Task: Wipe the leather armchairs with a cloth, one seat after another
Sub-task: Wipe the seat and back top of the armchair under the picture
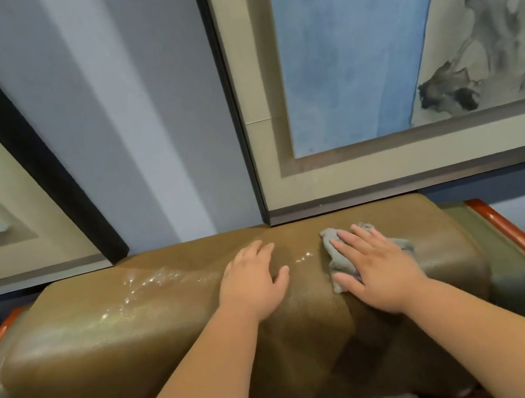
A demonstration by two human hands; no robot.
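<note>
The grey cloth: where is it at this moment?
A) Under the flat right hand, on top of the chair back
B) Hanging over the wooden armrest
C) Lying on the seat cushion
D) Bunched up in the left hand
A: the right hand presses flat on the grey cloth atop the chair back; the left hand lies bare on the leather.

No legible text, label, brand mark, number or sign found on any surface in view, neither on the furniture nor on the wall behind it
</note>
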